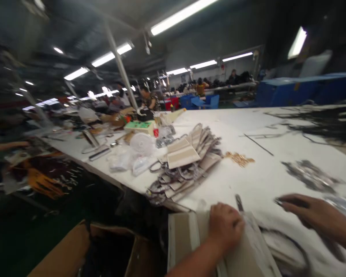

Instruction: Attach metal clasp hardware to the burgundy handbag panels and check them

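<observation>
Beige bag panel (184, 238) lies at the near edge of the white surface (233, 127), directly under the left hand (225, 227). Left grip: fingers curled together, pressing on the panel. A thin dark tool (238, 202) juts from it at 1 o'clock; blur hides the hold. Right hand (314, 217) is at 3 o'clock of the panel, grip apart, fingers flat, pointing to 9 o'clock. Pile of beige bags (187, 161) at 11 o'clock.

Fluorescent tube lights (178, 16) hang above long white worktables (276, 154) in a dim hall.
</observation>
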The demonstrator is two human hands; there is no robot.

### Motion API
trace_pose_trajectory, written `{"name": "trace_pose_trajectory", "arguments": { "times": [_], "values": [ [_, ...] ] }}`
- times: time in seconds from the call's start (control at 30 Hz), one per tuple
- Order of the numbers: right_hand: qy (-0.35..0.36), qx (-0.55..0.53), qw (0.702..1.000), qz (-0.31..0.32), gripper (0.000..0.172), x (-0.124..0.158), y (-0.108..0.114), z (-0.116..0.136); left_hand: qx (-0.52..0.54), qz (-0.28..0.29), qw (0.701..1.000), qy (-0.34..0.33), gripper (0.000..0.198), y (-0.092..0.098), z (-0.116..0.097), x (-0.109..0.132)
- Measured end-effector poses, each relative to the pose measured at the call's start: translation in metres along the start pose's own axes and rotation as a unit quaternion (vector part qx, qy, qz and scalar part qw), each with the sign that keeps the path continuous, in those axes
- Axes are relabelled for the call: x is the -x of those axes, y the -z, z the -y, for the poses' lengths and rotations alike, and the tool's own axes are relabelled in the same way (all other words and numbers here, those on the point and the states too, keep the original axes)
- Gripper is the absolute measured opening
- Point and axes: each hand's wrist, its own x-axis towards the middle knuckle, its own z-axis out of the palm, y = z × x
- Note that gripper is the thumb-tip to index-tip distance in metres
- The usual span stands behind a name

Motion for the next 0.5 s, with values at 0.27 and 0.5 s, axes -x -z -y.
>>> {"name": "trace_pose_trajectory", "arguments": {
  "times": [0.27,0.5],
  "values": [
    [-0.106,-0.162,0.974,0.121,0.043,0.103,-0.058,0.024,0.07,0.033,0.997,-0.014,0.011,0.0,0.003,-0.018],
    [-0.081,-0.117,0.986,0.082,0.036,0.122,-0.082,0.025,0.048,0.023,0.998,-0.026,0.012,0.002,0.001,-0.014]
  ]
}}
